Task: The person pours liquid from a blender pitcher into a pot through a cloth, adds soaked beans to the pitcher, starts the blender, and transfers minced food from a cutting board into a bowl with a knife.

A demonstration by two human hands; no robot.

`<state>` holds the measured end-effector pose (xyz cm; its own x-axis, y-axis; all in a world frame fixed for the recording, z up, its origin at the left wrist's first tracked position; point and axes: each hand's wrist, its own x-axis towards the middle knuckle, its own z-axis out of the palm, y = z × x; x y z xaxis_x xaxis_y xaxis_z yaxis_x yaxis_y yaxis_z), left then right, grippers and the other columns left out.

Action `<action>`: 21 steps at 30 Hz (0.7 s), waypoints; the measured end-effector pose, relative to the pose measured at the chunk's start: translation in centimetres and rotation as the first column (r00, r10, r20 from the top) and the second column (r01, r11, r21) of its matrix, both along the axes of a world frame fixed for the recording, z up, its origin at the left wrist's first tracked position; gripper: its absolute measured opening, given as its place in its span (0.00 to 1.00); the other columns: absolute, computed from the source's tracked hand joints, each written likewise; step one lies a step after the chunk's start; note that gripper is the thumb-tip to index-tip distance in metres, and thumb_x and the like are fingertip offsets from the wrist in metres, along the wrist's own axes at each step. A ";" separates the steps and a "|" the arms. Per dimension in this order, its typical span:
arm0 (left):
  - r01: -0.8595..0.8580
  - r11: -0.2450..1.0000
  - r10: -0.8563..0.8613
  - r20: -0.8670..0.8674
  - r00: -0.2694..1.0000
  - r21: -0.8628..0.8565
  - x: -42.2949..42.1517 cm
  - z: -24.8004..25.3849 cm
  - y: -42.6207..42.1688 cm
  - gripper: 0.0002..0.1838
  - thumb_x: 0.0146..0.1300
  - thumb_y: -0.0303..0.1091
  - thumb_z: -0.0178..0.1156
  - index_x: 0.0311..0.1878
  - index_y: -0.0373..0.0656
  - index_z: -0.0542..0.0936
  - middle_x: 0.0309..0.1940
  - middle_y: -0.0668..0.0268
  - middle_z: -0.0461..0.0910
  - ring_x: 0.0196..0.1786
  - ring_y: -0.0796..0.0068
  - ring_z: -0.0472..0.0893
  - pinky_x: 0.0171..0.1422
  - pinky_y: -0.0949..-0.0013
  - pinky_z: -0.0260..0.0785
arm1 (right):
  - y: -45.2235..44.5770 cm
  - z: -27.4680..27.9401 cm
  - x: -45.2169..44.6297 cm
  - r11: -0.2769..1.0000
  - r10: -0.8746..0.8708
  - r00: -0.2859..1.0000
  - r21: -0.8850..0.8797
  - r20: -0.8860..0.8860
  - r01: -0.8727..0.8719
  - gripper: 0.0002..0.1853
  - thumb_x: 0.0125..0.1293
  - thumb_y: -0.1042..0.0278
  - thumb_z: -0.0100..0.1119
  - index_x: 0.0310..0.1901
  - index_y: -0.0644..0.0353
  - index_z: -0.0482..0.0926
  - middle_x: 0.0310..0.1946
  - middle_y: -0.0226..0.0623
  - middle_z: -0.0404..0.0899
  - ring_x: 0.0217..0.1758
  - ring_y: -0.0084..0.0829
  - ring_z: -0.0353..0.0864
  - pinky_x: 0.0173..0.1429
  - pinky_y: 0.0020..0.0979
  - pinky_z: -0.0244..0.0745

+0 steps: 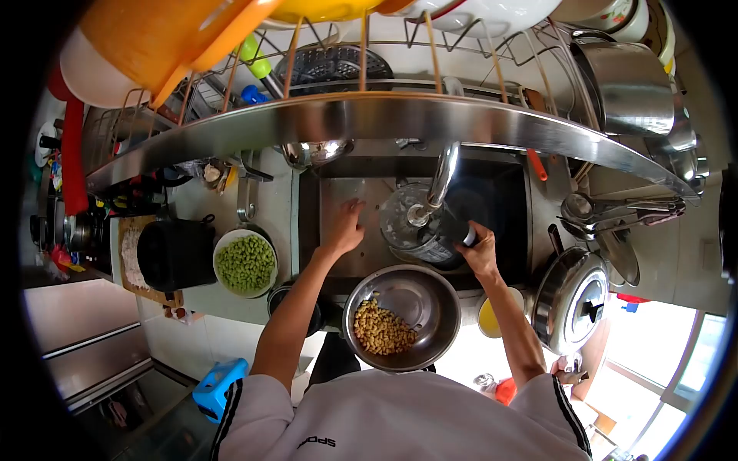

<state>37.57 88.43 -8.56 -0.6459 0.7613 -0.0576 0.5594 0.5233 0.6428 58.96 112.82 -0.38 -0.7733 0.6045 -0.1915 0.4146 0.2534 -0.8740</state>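
My right hand point(480, 250) is closed round the dark handle of a clear blender jug point(400, 213), which stands in the sink point(338, 257) below the faucet point(444, 177). My left hand point(346, 226) hangs over the left part of the sink, fingers apart and holding nothing. At the sink's front edge, between my forearms, is a steel bowl point(427, 300) with peanut-like pieces point(380, 329) in its lower left part.
A bowl of green beans point(246, 263) and a black container point(181, 253) stand on the left counter. On the right are a lidded steel pot point(570, 301) and ladles point(580, 206). A dish rack point(361, 107) spans the top, holding an orange basin point(161, 42).
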 end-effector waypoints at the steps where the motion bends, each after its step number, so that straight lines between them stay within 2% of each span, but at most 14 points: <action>1: -0.002 1.000 0.001 0.070 0.998 0.015 0.7 -0.1 -0.7 0.30 0.47 0.18 0.54 0.59 0.32 0.69 0.56 0.47 0.71 0.61 0.48 0.69 0.67 0.58 0.59 | 0.1 -0.2 0.2 1.000 -0.003 1.000 -0.002 -0.008 0.003 0.27 0.37 0.84 0.71 0.45 0.74 0.76 0.35 0.32 0.81 0.41 0.18 0.75 0.50 0.23 0.70; 3: -0.063 0.997 0.050 0.260 0.964 0.045 2.0 -0.2 -1.8 0.29 0.50 0.20 0.53 0.60 0.35 0.69 0.57 0.48 0.71 0.61 0.50 0.69 0.65 0.59 0.62 | 0.1 -0.3 0.5 1.000 -0.008 1.000 0.020 -0.018 0.009 0.28 0.37 0.84 0.71 0.46 0.74 0.76 0.35 0.33 0.82 0.41 0.18 0.75 0.50 0.23 0.70; 6: -0.179 0.982 0.122 0.530 0.839 0.059 3.8 1.0 -2.7 0.26 0.54 0.20 0.52 0.60 0.37 0.70 0.58 0.52 0.71 0.62 0.56 0.70 0.63 0.62 0.64 | -0.3 1.3 0.3 1.000 0.005 1.000 0.023 0.006 -0.005 0.27 0.37 0.84 0.70 0.46 0.74 0.76 0.35 0.33 0.81 0.41 0.18 0.75 0.50 0.23 0.71; 8: -0.263 0.949 0.094 0.642 0.761 0.173 4.9 0.9 -3.0 0.25 0.57 0.20 0.50 0.60 0.38 0.70 0.59 0.55 0.71 0.63 0.61 0.71 0.62 0.64 0.65 | -0.5 1.8 0.6 1.000 0.008 1.000 0.012 0.022 -0.008 0.27 0.37 0.85 0.69 0.45 0.74 0.76 0.35 0.32 0.81 0.41 0.18 0.75 0.49 0.23 0.71; 11: -0.333 0.925 0.068 0.779 0.624 0.186 6.0 1.6 -2.7 0.26 0.58 0.18 0.49 0.62 0.39 0.68 0.62 0.60 0.69 0.65 0.66 0.69 0.60 0.68 0.65 | -0.4 1.3 1.0 1.000 0.009 1.000 0.014 0.008 -0.009 0.24 0.38 0.86 0.68 0.43 0.72 0.77 0.34 0.31 0.81 0.40 0.17 0.74 0.48 0.23 0.70; 14: -0.371 0.894 -0.013 0.842 0.539 0.252 6.8 1.7 -1.7 0.30 0.57 0.17 0.48 0.66 0.42 0.62 0.64 0.61 0.67 0.57 0.72 0.73 0.55 0.73 0.65 | -0.5 1.2 1.2 0.999 0.021 1.000 0.040 -0.004 -0.021 0.21 0.38 0.86 0.66 0.41 0.69 0.78 0.32 0.29 0.80 0.38 0.17 0.73 0.47 0.22 0.70; 17: -0.449 0.864 -0.008 0.899 0.438 0.227 7.3 2.4 -0.7 0.34 0.58 0.17 0.48 0.70 0.43 0.56 0.64 0.62 0.67 0.46 0.79 0.71 0.49 0.76 0.64 | -0.8 0.6 1.5 1.000 0.007 0.999 0.027 -0.032 -0.006 0.20 0.38 0.87 0.65 0.39 0.69 0.78 0.31 0.28 0.80 0.37 0.17 0.73 0.46 0.22 0.69; 20: -0.484 0.837 -0.013 0.894 0.447 0.254 7.5 2.9 -0.2 0.35 0.59 0.17 0.48 0.71 0.44 0.54 0.64 0.61 0.66 0.40 0.82 0.68 0.46 0.77 0.64 | -1.0 0.4 1.7 1.000 0.013 0.999 0.017 -0.036 -0.013 0.20 0.39 0.87 0.65 0.40 0.70 0.78 0.32 0.29 0.80 0.38 0.18 0.73 0.47 0.22 0.69; 21: -0.489 0.838 -0.005 0.899 0.438 0.243 7.5 2.9 -0.1 0.34 0.60 0.17 0.48 0.71 0.44 0.54 0.65 0.61 0.66 0.41 0.82 0.68 0.47 0.77 0.64 | -1.0 0.4 1.8 1.000 0.015 0.999 0.005 -0.037 -0.015 0.21 0.39 0.87 0.65 0.40 0.70 0.78 0.33 0.30 0.81 0.38 0.18 0.73 0.47 0.22 0.69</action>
